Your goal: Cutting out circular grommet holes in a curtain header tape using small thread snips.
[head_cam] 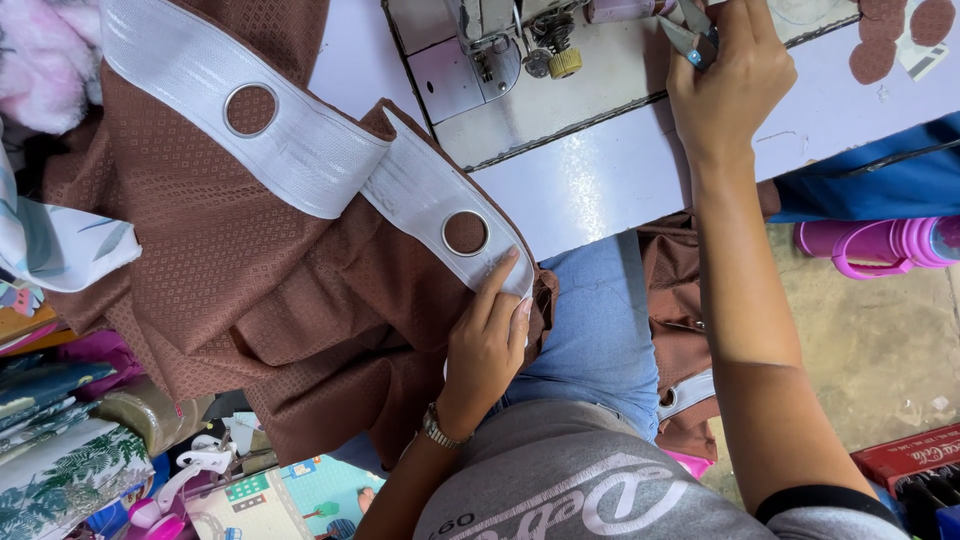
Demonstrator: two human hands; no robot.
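My left hand (489,335) grips the end of a brown curtain (250,290) that lies over my lap, its fingers on the white header tape (300,150). The tape has round eyelet holes (465,232) showing brown cloth. My right hand (722,85) reaches up to the sewing machine table and holds small blue-handled scissors (690,40) near the machine's needle area (550,50).
The grey sewing machine bed (560,110) sits in a pale table (620,180). Brown cloth circles (885,40) lie at the top right. A pink bottle (880,245) lies on the floor at right. Patterned fabrics (50,460) are piled at the left.
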